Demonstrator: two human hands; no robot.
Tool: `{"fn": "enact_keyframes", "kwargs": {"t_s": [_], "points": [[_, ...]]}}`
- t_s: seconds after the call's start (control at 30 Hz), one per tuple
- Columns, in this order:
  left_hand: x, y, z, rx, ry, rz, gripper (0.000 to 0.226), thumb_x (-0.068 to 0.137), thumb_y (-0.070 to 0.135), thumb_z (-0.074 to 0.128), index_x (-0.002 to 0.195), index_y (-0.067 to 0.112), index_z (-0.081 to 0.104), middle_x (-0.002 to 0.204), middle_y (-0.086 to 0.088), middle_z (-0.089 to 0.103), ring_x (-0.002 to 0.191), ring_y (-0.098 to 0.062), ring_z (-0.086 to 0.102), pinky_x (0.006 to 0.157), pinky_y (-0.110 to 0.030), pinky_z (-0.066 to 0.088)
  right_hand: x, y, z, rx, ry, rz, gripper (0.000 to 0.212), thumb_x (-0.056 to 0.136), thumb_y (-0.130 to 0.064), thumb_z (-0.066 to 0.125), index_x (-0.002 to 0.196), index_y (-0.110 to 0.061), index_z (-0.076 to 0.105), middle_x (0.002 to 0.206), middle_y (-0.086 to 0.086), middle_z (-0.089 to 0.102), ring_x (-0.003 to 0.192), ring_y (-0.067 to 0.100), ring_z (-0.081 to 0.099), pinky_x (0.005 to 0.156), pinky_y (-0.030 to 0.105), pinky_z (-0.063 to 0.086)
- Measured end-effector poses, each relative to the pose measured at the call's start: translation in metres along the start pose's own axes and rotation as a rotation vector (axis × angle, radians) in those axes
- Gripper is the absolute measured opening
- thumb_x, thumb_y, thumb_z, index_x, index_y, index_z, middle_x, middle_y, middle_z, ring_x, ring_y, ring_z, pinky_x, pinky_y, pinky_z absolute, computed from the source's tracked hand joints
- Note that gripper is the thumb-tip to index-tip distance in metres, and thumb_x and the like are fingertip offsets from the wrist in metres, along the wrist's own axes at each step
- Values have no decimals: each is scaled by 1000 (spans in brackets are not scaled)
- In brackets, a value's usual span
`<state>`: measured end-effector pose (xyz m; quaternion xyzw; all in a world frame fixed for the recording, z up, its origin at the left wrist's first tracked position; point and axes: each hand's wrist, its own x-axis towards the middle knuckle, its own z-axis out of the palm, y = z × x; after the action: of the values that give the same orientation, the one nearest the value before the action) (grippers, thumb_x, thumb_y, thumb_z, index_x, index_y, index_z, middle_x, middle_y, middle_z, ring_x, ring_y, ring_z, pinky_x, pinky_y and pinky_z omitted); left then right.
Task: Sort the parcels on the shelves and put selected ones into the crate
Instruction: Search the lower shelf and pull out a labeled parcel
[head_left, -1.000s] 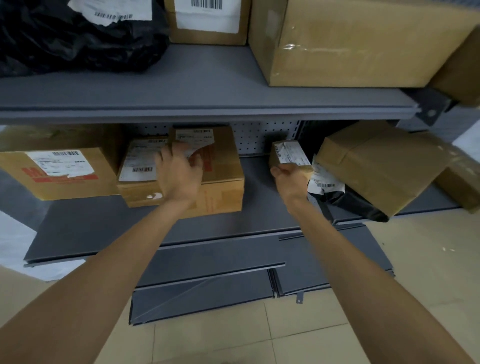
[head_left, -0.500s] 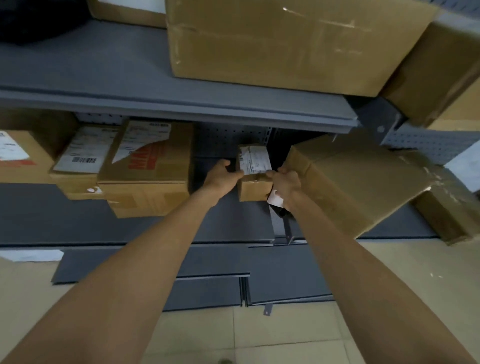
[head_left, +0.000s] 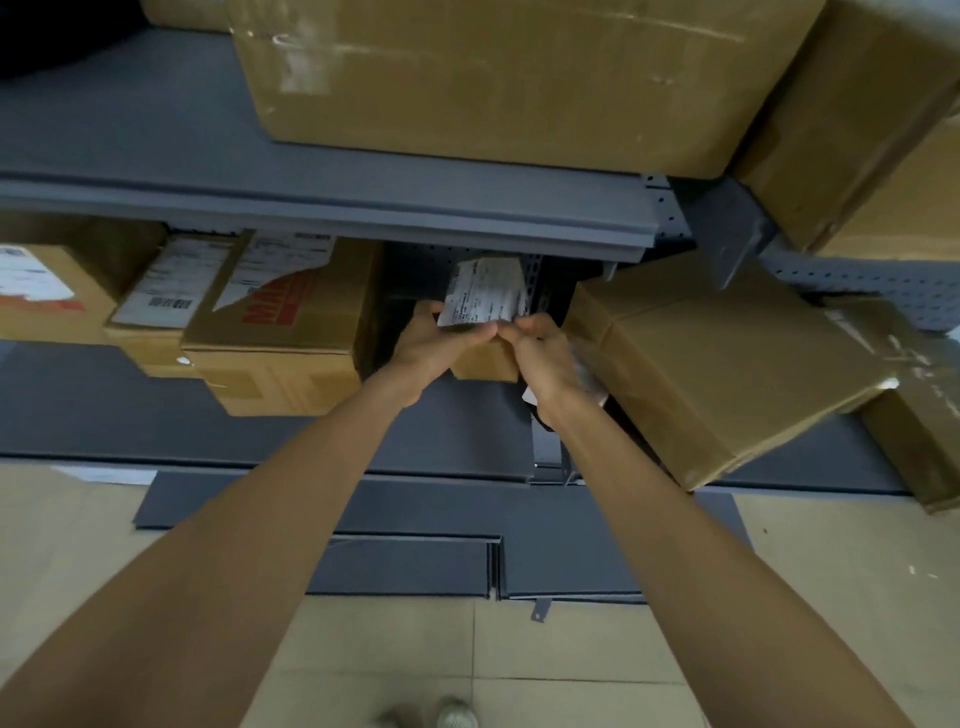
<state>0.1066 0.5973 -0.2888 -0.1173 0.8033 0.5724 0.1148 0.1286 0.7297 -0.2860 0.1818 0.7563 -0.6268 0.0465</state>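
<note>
Gripping a small labelled parcel (head_left: 485, 358) from both sides, the left hand (head_left: 431, 348) and right hand (head_left: 540, 358) curl round it above the middle of the lower shelf (head_left: 104, 410), between a red-printed box (head_left: 291, 338) and a tilted carton (head_left: 727, 364).

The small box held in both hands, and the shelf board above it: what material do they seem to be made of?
The small box, gripped by the left hand and right hand, looks like plain brown cardboard, matte, with a white printed paper label on top. The shelf board appears to be grey painted metal: smooth, even finish, folded front edge, punched holes at its end.
</note>
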Motion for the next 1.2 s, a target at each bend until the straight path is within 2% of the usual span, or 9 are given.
{"fn": "enact_keyframes", "kwargs": {"t_s": [0.1,0.23,0.4,0.5,0.63,0.73,0.83,1.0,1.2], "points": [[-1,2,-7,38,39,12,95,64,49,83,139,15,36,128,0,50,115,-15,50,89,-26,42,-7,-2,4,41,-47,-25,16,94,-19,54,109,-15,59,113,3,62,109,17,57,94,27,44],[-5,2,-13,99,90,-13,111,51,57,85,141,16,35,133,-5,47,122,-20,49,100,-37,46,-16,-1,5,79,-134,-34,27,96,-14,50,118,-18,65,130,1,61,119,13,54,106,29,40],[-6,12,-26,79,82,-10,76,68,37,81,133,15,49,122,-2,58,105,-17,57,73,-24,49,-21,-4,-8,74,-154,-61,31,96,-6,51,122,-13,65,122,-3,62,112,6,56,105,24,39],[-5,24,-48,41,-14,-64,60,73,33,78,125,16,57,120,-4,63,105,-18,60,93,-31,49,-13,-8,-24,93,29,-43,27,93,-23,62,119,-19,64,117,-3,64,113,14,58,102,31,45],[-15,42,-70,-64,-201,-124,36,83,18,71,114,11,55,113,-5,63,101,-14,60,90,-26,47,-6,-13,-44,154,-7,45,51,86,-42,67,130,-22,52,113,-5,59,104,12,56,87,28,45],[-22,47,-78,-151,-276,-148,41,86,14,66,124,7,54,122,-9,61,113,-22,59,92,-31,49,-8,-11,-46,109,-209,106,51,82,-54,62,123,-25,56,119,-1,62,113,18,55,105,46,37],[-28,42,-80,-193,-329,-151,39,85,19,66,121,12,55,121,-10,62,112,-25,60,84,-32,52,-12,-7,-44,231,-332,150,40,86,-50,58,116,-24,60,119,5,67,116,23,58,102,54,37],[-36,31,-77,-280,-291,-164,37,83,31,68,117,20,57,118,-7,63,109,-27,60,76,-43,54,-20,-1,-38,344,-373,132,39,93,-35,57,127,-18,53,111,4,69,109,24,63,93,48,51],[-45,18,-73,-391,-294,-143,44,81,31,69,122,18,58,123,-7,61,111,-27,61,75,-48,57,-20,3,-32,453,-279,143,40,88,-38,63,123,-19,60,116,7,71,109,25,67,81,42,58]]}}
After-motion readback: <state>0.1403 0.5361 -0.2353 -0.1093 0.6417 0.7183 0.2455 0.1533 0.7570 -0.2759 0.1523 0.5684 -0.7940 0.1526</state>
